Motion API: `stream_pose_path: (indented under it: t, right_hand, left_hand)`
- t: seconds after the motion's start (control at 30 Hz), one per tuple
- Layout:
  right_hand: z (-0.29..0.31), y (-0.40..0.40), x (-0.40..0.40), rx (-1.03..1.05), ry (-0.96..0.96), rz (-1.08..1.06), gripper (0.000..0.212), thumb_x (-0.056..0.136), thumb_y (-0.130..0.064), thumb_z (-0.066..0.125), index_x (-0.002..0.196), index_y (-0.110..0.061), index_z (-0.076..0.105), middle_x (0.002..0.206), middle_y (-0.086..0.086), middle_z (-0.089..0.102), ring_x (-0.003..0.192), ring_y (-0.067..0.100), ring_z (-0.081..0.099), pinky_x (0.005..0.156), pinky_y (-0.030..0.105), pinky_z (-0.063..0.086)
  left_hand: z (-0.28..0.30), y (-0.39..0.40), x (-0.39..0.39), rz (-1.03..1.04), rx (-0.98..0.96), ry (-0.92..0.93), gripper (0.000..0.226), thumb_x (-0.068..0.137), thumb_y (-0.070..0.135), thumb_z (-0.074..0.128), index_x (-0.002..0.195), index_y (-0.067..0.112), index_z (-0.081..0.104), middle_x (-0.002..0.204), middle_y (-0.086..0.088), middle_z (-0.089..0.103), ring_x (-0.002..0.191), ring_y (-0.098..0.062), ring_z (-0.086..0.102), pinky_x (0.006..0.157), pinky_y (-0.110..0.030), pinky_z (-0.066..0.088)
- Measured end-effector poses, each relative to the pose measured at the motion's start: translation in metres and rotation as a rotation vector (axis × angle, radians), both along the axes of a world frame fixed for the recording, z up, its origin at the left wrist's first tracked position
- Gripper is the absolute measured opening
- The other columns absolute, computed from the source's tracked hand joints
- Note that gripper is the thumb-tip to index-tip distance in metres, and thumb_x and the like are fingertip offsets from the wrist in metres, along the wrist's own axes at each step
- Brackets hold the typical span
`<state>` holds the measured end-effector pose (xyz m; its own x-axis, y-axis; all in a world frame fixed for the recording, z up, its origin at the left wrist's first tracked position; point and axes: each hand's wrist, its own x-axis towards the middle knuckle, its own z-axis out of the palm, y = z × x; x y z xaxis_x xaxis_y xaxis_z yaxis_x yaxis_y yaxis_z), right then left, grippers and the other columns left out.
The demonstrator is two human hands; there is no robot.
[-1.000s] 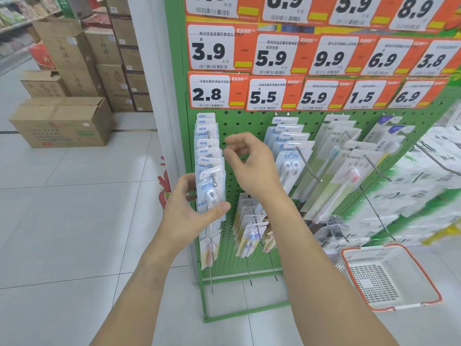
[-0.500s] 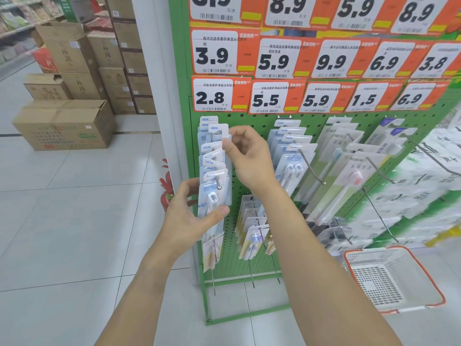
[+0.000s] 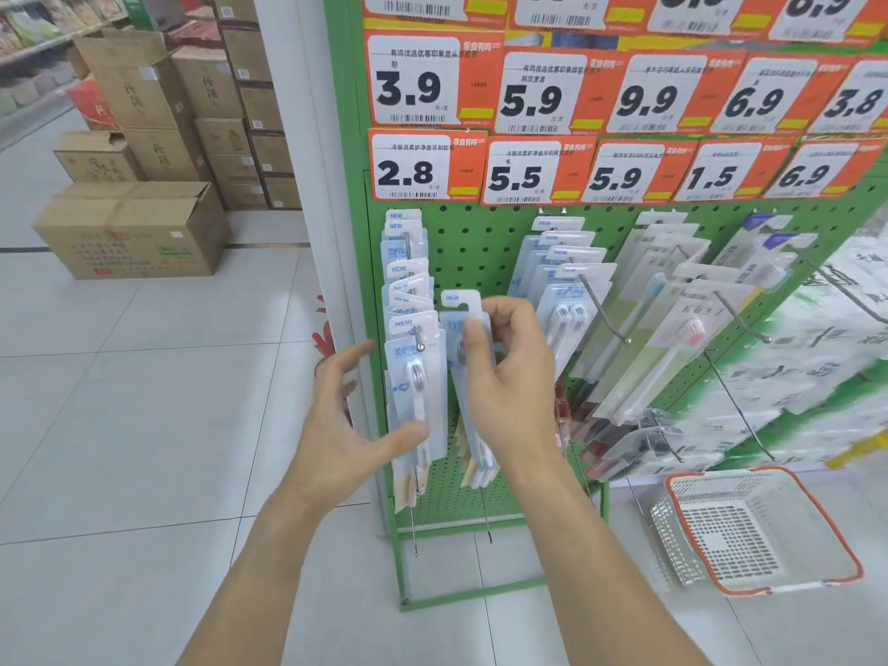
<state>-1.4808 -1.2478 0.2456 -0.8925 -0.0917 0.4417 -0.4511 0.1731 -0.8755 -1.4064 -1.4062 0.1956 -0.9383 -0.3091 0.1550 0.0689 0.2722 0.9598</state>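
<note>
My right hand [image 3: 509,372] grips a clear toothbrush pack [image 3: 462,310] with a white "NEW" hanger tab, held free of the hooks in front of the green pegboard [image 3: 485,242]. To its left a row of the same toothbrush packs [image 3: 408,329] hangs on a metal hook under the 2.8 price tag [image 3: 413,168]. My left hand [image 3: 343,415] is beside that row with fingers spread, and its thumb touches the lower part of the front pack.
More toothbrush packs [image 3: 567,300] hang on hooks to the right. A white basket with an orange rim [image 3: 817,516] hangs low at the right. Cardboard boxes [image 3: 129,228] are stacked on the tiled floor at the far left. Long bare hooks stick out of the board.
My right hand has pulled one pack off the left hook and moved it down and right. My left hand has let go of the front pack and opened.
</note>
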Motion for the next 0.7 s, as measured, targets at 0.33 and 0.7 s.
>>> stream_pose_path:
  t: [0.33, 0.7]
  right_hand:
    - [-0.048, 0.046, 0.058, -0.165, -0.229, -0.111, 0.016, 0.098, -0.009, 0.063, 0.097, -0.025, 0.062, 0.083, -0.013, 0.070, 0.075, 0.009, 0.067, 0.069, 0.029, 0.054]
    - [-0.080, 0.058, 0.064, -0.501, -0.979, 0.129, 0.019, 0.093, -0.001, 0.064, 0.079, -0.013, 0.061, 0.081, 0.012, 0.069, 0.066, 0.023, 0.064, 0.058, 0.033, 0.052]
  left_hand:
    - [-0.028, 0.003, 0.057, 0.632, 0.396, 0.002, 0.021, 0.088, -0.006, 0.049, 0.084, 0.013, 0.057, 0.070, -0.012, 0.053, 0.059, -0.015, 0.048, 0.062, -0.028, 0.039]
    - [-0.052, 0.075, 0.068, -0.177, 0.411, -0.435, 0.027, 0.106, 0.026, 0.048, 0.120, 0.021, 0.071, 0.118, -0.001, 0.074, 0.114, -0.022, 0.067, 0.099, -0.037, 0.050]
